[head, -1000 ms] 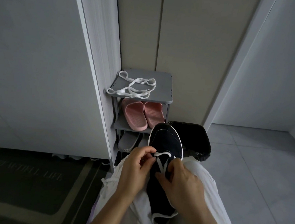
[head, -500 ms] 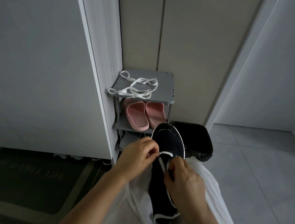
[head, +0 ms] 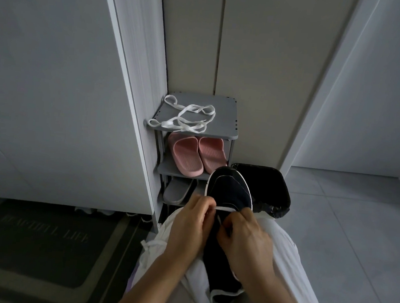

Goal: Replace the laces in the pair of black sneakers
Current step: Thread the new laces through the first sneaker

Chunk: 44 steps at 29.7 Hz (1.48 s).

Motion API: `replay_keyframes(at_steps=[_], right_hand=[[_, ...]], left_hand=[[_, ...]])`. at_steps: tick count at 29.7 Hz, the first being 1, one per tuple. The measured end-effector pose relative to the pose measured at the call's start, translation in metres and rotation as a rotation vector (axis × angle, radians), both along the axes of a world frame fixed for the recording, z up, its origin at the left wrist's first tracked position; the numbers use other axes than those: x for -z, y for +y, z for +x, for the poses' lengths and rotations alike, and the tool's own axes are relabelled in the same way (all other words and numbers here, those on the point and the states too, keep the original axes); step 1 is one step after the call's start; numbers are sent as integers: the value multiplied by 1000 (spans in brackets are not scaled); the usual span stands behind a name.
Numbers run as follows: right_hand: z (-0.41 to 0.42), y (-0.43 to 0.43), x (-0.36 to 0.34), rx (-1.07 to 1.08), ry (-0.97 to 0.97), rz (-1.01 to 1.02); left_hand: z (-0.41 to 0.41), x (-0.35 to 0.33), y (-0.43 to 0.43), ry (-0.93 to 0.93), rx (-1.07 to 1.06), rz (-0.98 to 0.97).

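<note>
**Lacing on lap**
Your left hand [head: 192, 225] fingers [head: 210, 206] pinch the flat white lace [head: 224, 209]; right hand [head: 247, 241] fingers [head: 230, 222] curl round its other strand. The black canvas sneaker [head: 229, 192] lies on your lap [head: 287, 249]; loose white laces [head: 185, 118] top the grey shoe rack [head: 223, 110].

sneaker [head: 229, 192] eyelets: covered by left hand [head: 192, 225] and right hand [head: 247, 238]
lace [head: 224, 209] ends: buried in curled fingers, both sides
sneaker heel: partly behind right wrist
doormat [head: 44, 234] lettering: too dim to read
grey shoe [head: 175, 191]: partly behind left hand
bin [head: 270, 185]: left side behind sneaker toe
forearms: cut by bottom edge
</note>
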State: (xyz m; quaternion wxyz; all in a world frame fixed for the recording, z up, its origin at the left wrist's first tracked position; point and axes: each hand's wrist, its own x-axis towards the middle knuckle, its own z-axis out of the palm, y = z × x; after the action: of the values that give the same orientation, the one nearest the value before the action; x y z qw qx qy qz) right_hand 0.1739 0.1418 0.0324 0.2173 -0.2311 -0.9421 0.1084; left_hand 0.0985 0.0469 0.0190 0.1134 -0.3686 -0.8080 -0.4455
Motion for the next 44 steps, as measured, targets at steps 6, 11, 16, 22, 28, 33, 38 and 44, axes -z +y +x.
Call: replay_keyframes(at_steps=[6, 11, 16, 22, 28, 33, 38, 44], right_hand=[[23, 2, -4, -91, 36, 113], [27, 3, 1, -143, 201, 14], [30, -2, 15, -180, 275, -317], [40, 9, -10, -173, 255, -273], [33, -6, 0, -69, -97, -99], [39, 1, -13, 24, -158, -85], [49, -1, -8, -2, -269, -147], [68, 7, -22, -136, -334, -269]], left_hand=[[13, 2, -6, -57, 43, 11], [19, -1, -13, -151, -31, 68], [34, -21, -8, -639, -5, 60], [33, -26, -4, -1147, -35, 338], [40, -30, -17, -1135, 11, 418], [41, -34, -25, -1087, 40, 399], [46, -33, -30, -1075, 56, 318], [54, -35, -42, -838, 37, 137]])
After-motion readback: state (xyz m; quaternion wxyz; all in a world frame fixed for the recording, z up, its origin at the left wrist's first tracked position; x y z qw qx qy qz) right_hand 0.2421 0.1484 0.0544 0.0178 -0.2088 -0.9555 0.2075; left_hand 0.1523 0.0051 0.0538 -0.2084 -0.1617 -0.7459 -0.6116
